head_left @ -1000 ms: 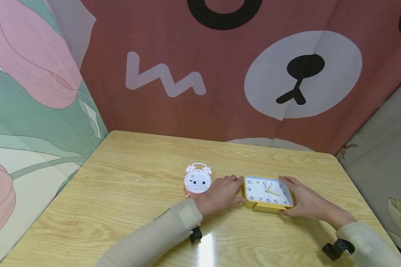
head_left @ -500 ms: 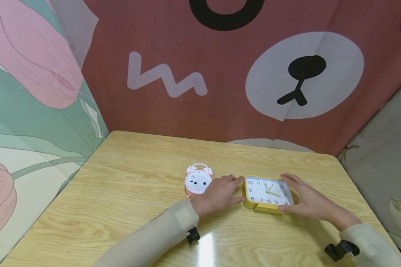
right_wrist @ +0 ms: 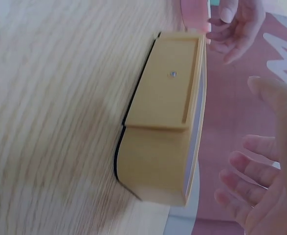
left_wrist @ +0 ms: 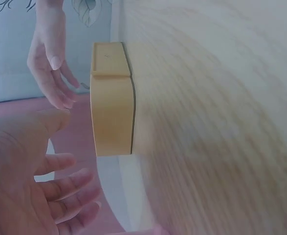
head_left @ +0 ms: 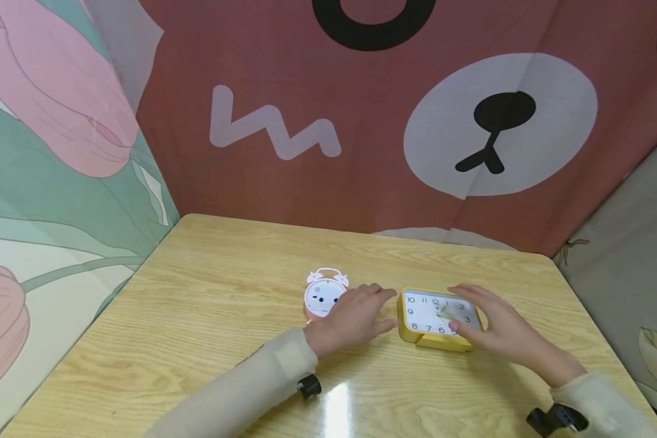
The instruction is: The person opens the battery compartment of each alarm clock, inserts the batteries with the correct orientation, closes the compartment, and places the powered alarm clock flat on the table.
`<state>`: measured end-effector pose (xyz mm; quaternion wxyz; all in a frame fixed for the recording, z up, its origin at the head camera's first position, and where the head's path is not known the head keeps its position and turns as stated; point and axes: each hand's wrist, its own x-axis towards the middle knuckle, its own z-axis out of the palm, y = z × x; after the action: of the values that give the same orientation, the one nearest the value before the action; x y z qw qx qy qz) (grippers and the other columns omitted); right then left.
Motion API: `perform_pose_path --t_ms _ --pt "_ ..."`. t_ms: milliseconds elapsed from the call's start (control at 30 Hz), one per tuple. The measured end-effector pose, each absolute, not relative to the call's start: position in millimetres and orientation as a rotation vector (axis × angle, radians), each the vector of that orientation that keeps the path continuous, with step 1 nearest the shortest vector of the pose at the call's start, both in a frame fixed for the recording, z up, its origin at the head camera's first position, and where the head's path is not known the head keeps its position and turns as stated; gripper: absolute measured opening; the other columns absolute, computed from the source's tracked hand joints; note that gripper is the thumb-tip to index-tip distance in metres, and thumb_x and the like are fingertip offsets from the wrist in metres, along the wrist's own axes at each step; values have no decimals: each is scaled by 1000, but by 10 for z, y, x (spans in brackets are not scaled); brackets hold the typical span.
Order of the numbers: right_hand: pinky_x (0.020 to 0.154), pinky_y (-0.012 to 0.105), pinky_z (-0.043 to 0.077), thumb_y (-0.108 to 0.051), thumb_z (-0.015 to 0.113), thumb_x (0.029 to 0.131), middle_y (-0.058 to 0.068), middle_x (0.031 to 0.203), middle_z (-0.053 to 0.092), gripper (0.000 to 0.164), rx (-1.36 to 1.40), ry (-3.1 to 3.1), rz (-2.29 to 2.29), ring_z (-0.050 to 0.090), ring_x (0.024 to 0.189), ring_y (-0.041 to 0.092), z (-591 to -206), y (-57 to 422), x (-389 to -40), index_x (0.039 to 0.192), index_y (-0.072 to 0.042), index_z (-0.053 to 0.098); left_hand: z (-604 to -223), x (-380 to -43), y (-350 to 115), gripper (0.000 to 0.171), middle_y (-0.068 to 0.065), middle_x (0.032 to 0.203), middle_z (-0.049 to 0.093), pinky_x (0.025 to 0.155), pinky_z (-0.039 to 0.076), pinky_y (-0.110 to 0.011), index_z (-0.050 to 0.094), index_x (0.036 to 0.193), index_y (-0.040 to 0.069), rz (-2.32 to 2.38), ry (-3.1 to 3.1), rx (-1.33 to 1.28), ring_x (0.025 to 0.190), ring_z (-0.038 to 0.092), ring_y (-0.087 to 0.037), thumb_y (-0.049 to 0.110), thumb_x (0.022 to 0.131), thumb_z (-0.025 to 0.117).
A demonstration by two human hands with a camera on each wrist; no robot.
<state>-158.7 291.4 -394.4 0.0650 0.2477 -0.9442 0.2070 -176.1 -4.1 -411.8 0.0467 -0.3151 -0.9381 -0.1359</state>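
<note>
A yellow rectangular clock (head_left: 429,313) with a white numbered dial lies face up on the table. My left hand (head_left: 356,316) is just off its left end, fingers spread and holding nothing. Over the clock's right end hovers my right hand (head_left: 498,331), thumb and fingers apart and covering part of the dial in the head view. Both wrist views show a gap between the hands and the yellow clock (left_wrist: 113,115), whose side (right_wrist: 155,161) faces the cameras. A pink twin-bell alarm clock (head_left: 320,295) lies left of my left hand, which hides its lower right edge.
The wooden table (head_left: 208,286) has a back edge against a brownish-red curtain (head_left: 285,194) with a bear print. Flowered fabric (head_left: 76,237) hangs on the left side. Black wrist cameras (head_left: 309,387) sit below both sleeves.
Both hands have come off the yellow clock: the left has drawn back slightly leftward, the right has lifted and shifted left over the dial. The clocks stay in place.
</note>
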Motion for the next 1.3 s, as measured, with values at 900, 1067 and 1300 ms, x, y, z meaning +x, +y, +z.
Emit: perform_pose_path --t_ms 900,1067,1300 --pt "94 56 52 -33 76 91 14 138 61 57 908 -2831 575 61 122 35 -3961 2494 -1533 139 -9 60 -4039 -1739 -373 58 -5 133 65 97 52 -35 58 141 14 -392 -2855 -921 120 61 -20 49 96 65" --pt "93 55 53 -33 77 91 14 140 60 57 935 -2839 580 61 124 37 -3978 2422 -1536 140 -10 59 -4038 -1745 -469 59 -4 130 64 92 53 -36 58 141 16 -350 -2850 -881 117 60 -21 51 95 66" --pt "95 55 53 -33 77 90 16 143 58 60 974 -2836 561 59 127 37 -3989 2301 -1551 141 -9 58 -4030 -1784 -584 61 -6 133 63 101 51 -41 58 141 17 -295 -2846 -832 125 58 -25 53 93 67"
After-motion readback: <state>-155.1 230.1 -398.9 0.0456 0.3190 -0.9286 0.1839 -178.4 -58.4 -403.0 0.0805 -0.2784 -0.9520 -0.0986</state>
